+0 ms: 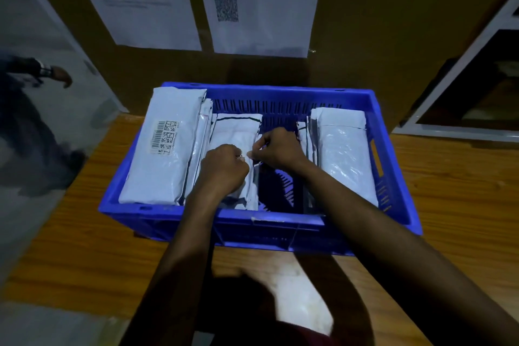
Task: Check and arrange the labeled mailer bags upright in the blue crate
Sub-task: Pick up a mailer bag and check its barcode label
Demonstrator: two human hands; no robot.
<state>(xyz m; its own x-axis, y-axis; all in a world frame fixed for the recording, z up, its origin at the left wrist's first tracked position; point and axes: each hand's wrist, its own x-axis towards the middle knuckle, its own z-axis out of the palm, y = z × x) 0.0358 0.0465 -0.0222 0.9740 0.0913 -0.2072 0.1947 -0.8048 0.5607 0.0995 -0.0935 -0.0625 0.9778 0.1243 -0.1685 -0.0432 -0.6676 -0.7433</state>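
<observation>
— Hands (247,156)?
— Both pinch the middle mailer bag (238,132) at frame centre inside the blue crate (269,226), its long axis running away from them.
— Nearer?
— Left hand (223,167); right hand (276,147) grips the edge.

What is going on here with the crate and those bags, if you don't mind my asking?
A person is sorting white mailer bags in a blue crate on a wooden table. Both hands are in the crate: the left hand presses on the middle bag, and the right hand pinches its edge. A labeled bag leans at the left side, another bag at the right, with a gap between.
</observation>
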